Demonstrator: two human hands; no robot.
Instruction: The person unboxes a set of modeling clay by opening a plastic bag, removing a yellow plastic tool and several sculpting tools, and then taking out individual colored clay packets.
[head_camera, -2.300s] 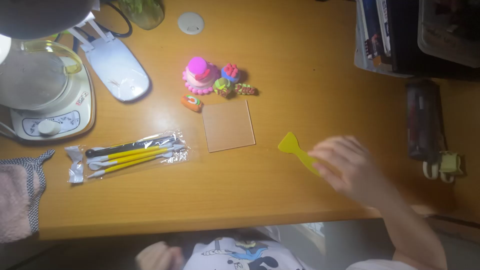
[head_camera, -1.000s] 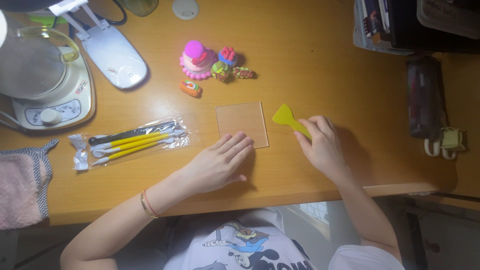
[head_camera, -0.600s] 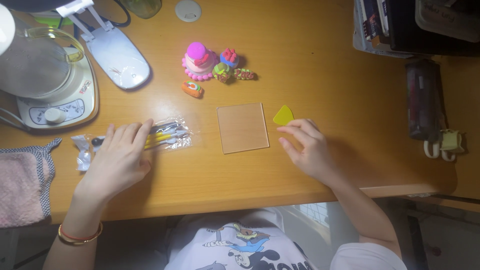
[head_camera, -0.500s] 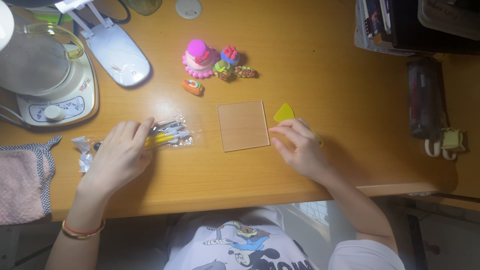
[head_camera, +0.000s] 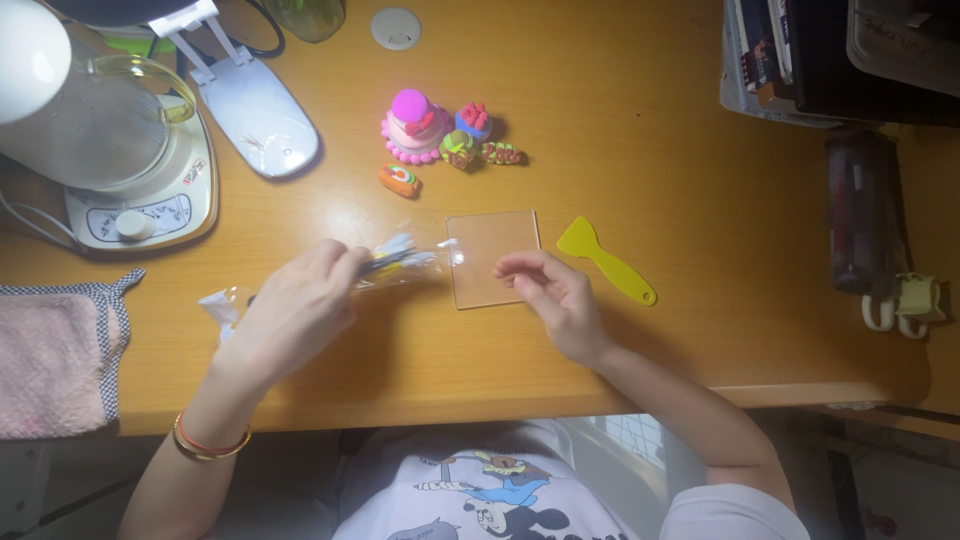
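Left hand gripping crinkly tool packet, light and slippery, best pinched mid-length; right hand open, fingertips resting on stiff clear square sheet

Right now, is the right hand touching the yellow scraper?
Apart. The head view shows bare desk between the right hand, which is over the clear square plate, and the yellow scraper.
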